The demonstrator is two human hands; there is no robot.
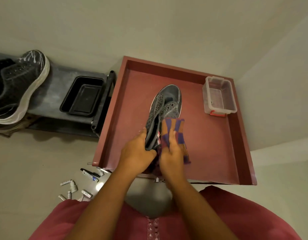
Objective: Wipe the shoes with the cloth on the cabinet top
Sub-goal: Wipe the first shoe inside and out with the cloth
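Left hand [137, 149] grips the heel end of a dark shoe [164, 108], toe pointing away, over the red counter [210, 144]. Right hand [172, 153], fingers curled, presses a striped cloth [174, 130] against the shoe's right side. A raised rim borders the counter; bare surface lies to either side of the shoe. A clear plastic box [219, 96] sits at the far right corner. A second shoe [20, 85] rests on the shelf to the left.

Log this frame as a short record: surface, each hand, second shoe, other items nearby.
surface: red cabinet top with raised rim
left hand: grip on heel of dark grey shoe
right hand: presses checked cloth against the shoe's side
second shoe: on grey rack at left, untouched
other: clear plastic box on cabinet; black tray on rack
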